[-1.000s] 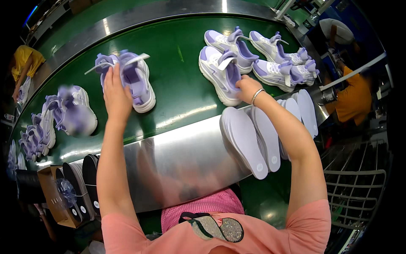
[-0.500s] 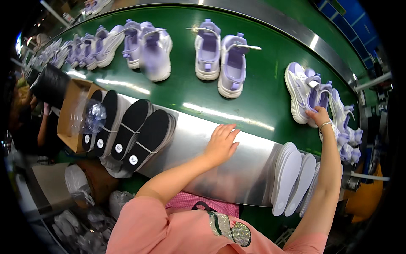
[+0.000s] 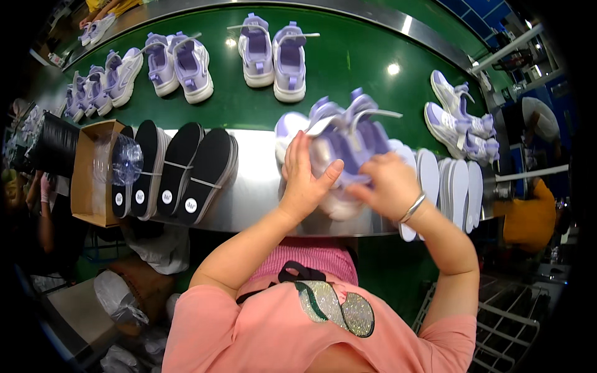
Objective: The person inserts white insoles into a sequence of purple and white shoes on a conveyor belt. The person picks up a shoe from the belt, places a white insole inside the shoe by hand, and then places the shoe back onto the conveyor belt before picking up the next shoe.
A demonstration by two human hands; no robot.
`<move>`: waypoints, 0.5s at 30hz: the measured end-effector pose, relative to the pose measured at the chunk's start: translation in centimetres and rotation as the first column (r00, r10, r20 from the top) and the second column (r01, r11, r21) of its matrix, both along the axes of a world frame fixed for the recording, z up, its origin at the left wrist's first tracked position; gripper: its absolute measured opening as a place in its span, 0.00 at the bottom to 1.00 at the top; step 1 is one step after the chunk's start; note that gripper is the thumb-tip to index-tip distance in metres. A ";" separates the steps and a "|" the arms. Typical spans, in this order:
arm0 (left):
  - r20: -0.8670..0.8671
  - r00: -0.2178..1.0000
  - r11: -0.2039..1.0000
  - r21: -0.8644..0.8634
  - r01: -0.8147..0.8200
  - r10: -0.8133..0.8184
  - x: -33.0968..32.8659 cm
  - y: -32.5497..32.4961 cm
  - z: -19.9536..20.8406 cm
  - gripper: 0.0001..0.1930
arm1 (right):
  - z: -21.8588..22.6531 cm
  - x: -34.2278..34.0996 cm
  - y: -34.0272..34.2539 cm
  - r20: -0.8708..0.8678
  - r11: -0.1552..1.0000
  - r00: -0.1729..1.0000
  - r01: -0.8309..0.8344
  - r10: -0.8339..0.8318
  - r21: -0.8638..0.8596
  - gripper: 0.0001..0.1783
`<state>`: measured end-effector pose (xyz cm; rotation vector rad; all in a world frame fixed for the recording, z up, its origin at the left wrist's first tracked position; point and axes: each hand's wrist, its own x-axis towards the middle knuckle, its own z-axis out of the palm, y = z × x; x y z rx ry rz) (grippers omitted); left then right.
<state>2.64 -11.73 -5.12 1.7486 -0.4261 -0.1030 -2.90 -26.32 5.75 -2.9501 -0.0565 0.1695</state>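
A pair of white and lavender sneakers [image 3: 339, 155], blurred by motion, is in front of me over the far edge of the metal ledge. My left hand [image 3: 305, 183] grips the pair from its left side, with the thumb on the near side. On the right, my right hand [image 3: 393, 185] closes on the heel area, its fingertips partly smeared. Loose laces stick out from the tongue. Just right of the pair stand stacks of pale grey insoles [image 3: 428, 180], partly behind my right hand.
Bundled black insoles [image 3: 208, 171] stand on the metal ledge [image 3: 255, 180] at left, beside a cardboard box [image 3: 84, 180] holding clear plastic. More sneaker pairs line the green conveyor belt [image 3: 354, 56], including a pair [image 3: 289, 65] ahead and several [image 3: 444, 124] at right.
My right hand has brought a sneaker pair from the right side to the middle. My left hand has left the ledge and taken hold too. Shoes on the belt have shifted left.
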 end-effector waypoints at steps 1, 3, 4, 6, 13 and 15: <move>0.008 1.000 0.998 0.065 -0.009 0.008 -0.9 0.4 -0.1 0.45 | -0.4 -1.5 1.4 -0.120 1.000 0.993 -0.020 0.019 -0.010 0.17; 0.193 0.981 0.988 0.141 -0.059 0.031 -2.6 1.2 -1.4 0.45 | -2.5 -4.5 3.8 -0.081 1.000 0.997 -0.012 0.012 -0.009 0.17; 0.184 0.983 0.988 0.145 -0.053 0.026 -3.4 1.5 -2.6 0.44 | -3.3 -5.6 4.4 -0.118 1.000 0.993 0.006 -0.004 0.013 0.17; 0.207 0.977 0.987 0.141 -0.077 0.047 -4.4 1.9 -4.7 0.40 | -3.8 -7.2 5.0 -0.213 0.992 0.977 0.041 -0.015 0.115 0.19; 0.208 0.940 0.963 -0.042 -0.268 0.270 -3.9 2.5 -4.0 0.24 | -3.9 -8.4 -1.8 0.121 0.851 0.881 0.394 -0.458 0.347 0.11; 0.233 0.937 0.963 0.016 -0.271 0.260 -3.6 2.4 -3.8 0.23 | -8.9 -9.3 -8.2 0.175 0.887 0.870 0.448 -0.462 0.114 0.15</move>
